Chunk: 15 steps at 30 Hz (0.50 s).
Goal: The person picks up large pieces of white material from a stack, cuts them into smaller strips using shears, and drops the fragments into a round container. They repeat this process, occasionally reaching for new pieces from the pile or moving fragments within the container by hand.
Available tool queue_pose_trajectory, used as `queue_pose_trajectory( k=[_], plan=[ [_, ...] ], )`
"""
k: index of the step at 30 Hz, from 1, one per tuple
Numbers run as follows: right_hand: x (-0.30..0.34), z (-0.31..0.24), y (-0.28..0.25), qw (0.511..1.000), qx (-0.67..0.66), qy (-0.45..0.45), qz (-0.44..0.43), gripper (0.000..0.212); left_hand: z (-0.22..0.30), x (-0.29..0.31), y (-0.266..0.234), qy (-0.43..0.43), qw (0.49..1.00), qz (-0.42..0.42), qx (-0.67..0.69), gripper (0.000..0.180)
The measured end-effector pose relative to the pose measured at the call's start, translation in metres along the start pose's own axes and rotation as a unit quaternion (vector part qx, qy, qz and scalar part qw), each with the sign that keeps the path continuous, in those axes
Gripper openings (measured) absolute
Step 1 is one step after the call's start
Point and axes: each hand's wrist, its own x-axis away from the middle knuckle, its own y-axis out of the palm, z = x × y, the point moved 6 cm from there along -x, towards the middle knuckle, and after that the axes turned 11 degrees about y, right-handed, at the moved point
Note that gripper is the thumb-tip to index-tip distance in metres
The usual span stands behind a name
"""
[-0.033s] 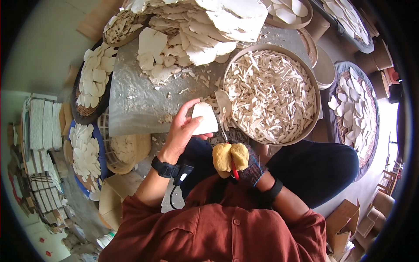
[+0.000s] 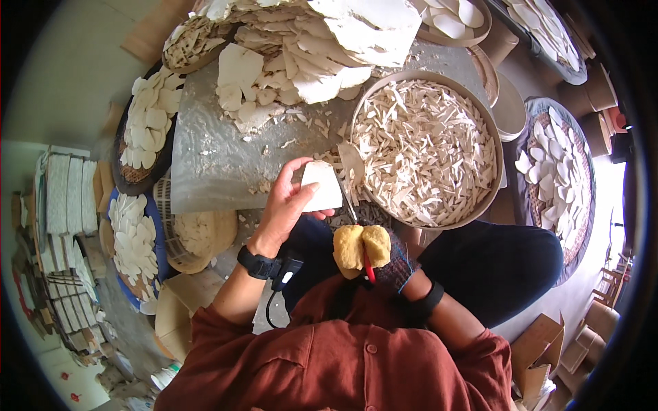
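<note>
Between the thumb and fingers of my left hand (image 2: 277, 209) is a flat white slice (image 2: 323, 192) with a straight lower edge and a rounded top. My right hand (image 2: 396, 266), in a dark knitted glove, is closed on a pair of scissors (image 2: 369, 271) with red handles. Thick yellow foam padding (image 2: 349, 248) wraps the handles and hides most of the fingers. The narrow metal blades point up and away, along the right edge of the slice. Whether they touch it I cannot tell.
A round tray (image 2: 500, 161) heaped with white offcuts stands just beyond my right hand. Large rough white sheets (image 2: 301, 55) are piled on the grey tabletop (image 2: 205, 164). Baskets of cut slices (image 2: 133, 236) stand at the left, another basket of slices (image 2: 555, 164) at the right.
</note>
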Motion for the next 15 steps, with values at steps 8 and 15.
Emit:
queue_pose_trajectory(
  k=[8, 15],
  plan=[
    [-0.001, -0.011, -0.01, 0.993, 0.09, 0.043, 0.065, 0.038, 0.005, 0.007, 0.01, 0.02, 0.996, -0.03, -0.079, 0.047],
    [0.002, -0.019, -0.01, 0.994, 0.103, -0.019, 0.026, 0.04, -0.001, 0.013, 0.016, 0.064, 0.995, 0.061, -0.04, 0.037]
  ],
)
